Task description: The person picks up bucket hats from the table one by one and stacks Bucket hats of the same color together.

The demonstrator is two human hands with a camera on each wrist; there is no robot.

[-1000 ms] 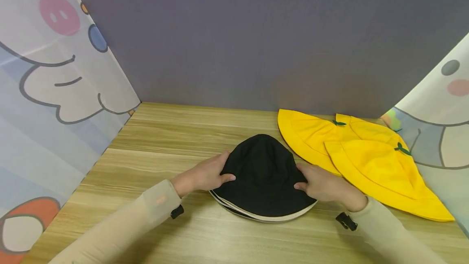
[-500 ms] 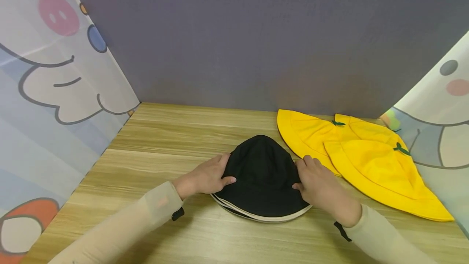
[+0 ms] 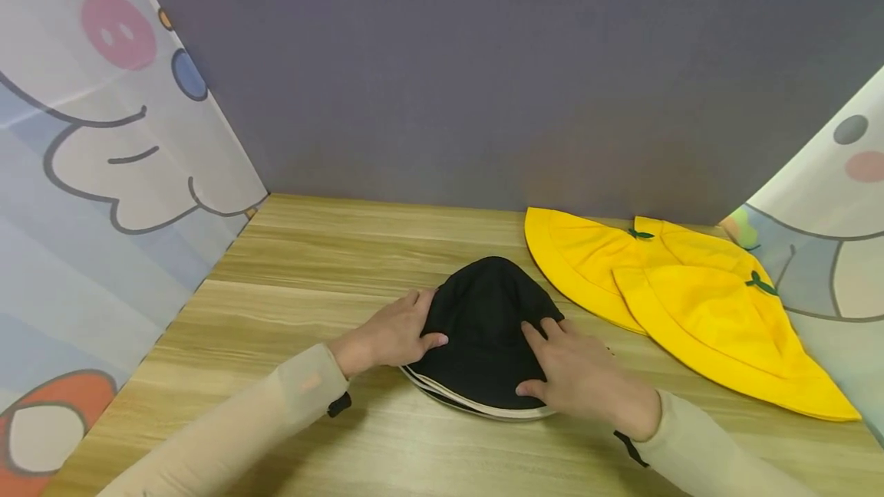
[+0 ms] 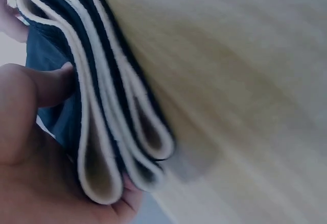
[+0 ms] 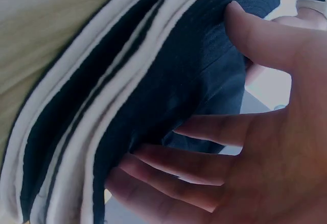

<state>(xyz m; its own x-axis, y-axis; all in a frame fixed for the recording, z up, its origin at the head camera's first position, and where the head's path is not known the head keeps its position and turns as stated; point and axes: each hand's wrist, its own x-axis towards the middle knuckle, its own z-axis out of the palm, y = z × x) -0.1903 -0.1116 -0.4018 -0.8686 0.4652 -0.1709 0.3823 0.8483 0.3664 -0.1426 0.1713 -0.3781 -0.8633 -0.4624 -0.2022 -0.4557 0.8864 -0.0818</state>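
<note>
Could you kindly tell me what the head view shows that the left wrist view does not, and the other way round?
Only the head view shows the yellow hats with their green leaf trims, the grey backdrop and the cartoon-printed side panels.

Only the left wrist view shows the ends of the pale-edged brims up close, bent into open loops and lying layer against layer.

Both show the left hand gripping the black hats, and part of the wooden table.
</note>
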